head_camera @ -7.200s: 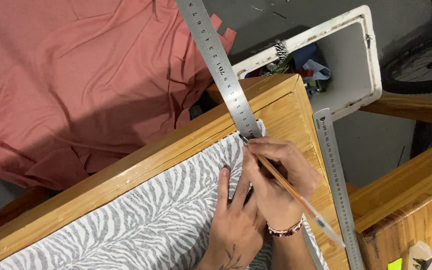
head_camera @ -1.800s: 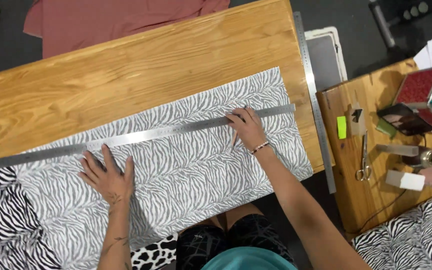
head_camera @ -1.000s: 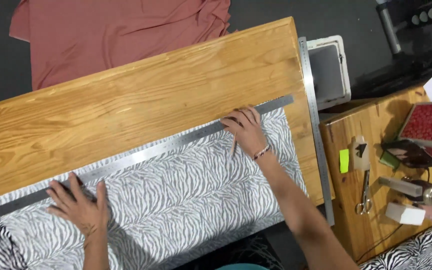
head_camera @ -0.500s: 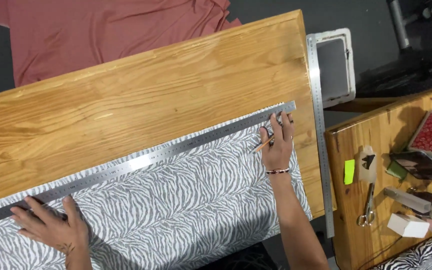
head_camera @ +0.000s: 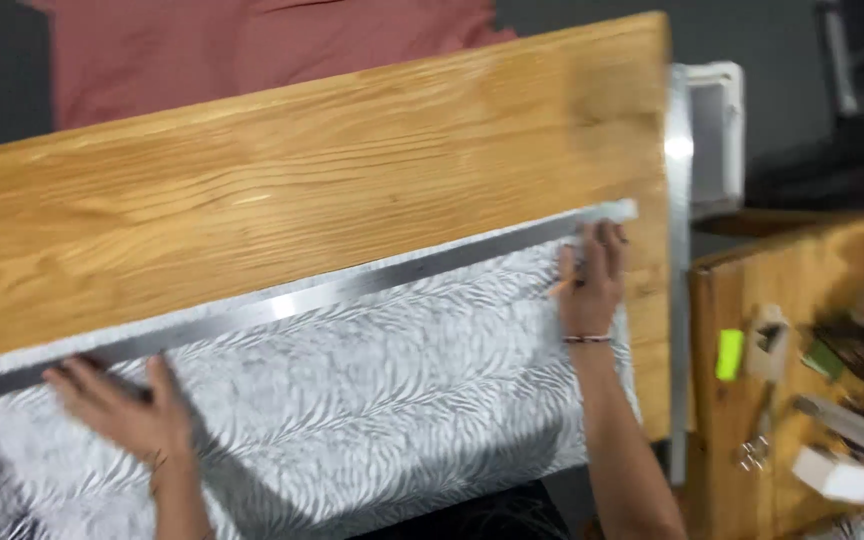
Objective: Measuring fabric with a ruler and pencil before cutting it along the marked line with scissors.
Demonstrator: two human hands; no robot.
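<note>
Closest to the person, the left hand (head_camera: 127, 410) is lying flat on the zebra-print fabric (head_camera: 372, 400), fingers spread out and open, with the fingertips reaching up to the long steel ruler (head_camera: 302, 298) near its left end. Looks like they're touching its lower edge, but the shot is blurry, so I can't swear to it.

The fabric covers the near part of the wooden table (head_camera: 282, 190) and hangs over the front edge. The ruler lies across it at a slant, low on the left and rising to the right, pretty much along the fabric's far edge.

Over on the right, the right hand (head_camera: 590, 285) is palm down on the fabric with fingers straight and pointing up at the ruler's right end. There's a beaded bracelet (head_camera: 586, 339) on that wrist. Something thin might be tucked between the fingers, too smeared to tell.

A second metal ruler (head_camera: 677, 250) runs along the table's right edge. Beside that is a smaller wooden side table (head_camera: 722, 420) with a green marker (head_camera: 730, 354), scissors (head_camera: 752, 450) and a small white box (head_camera: 834, 474).

Further back is bare wood, then a white bin (head_camera: 717, 130) off the right corner and a reddish-pink cloth (head_camera: 262, 40) on the floor beyond the table.
</note>
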